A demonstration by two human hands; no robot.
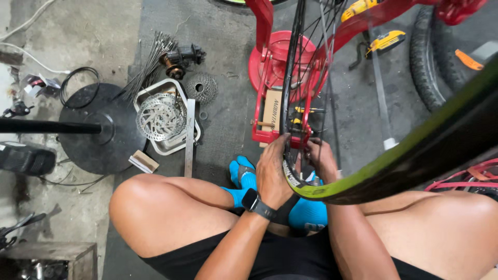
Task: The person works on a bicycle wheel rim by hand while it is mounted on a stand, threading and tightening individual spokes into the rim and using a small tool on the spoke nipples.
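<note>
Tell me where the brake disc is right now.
The brake disc lies in a white tray on the floor, left of the red truing stand, beside a steel ruler and the black round base.

One black wheel rim (289, 78) stands in one red truing stand (270, 72), with two hands on it: one left hand (273, 173) and one right hand (321, 158). One smartwatch (252, 199) sits on the left wrist. Two blue socks (244, 179) show near. On the left lie one white tray (174, 148), one brake disc (161, 116), one cassette (201, 88), one hub (179, 58), one steel ruler (189, 137) and one bundle of spokes (148, 67). Far right are two yellow tools (386, 41) and one knobby tyre (430, 57).
</note>
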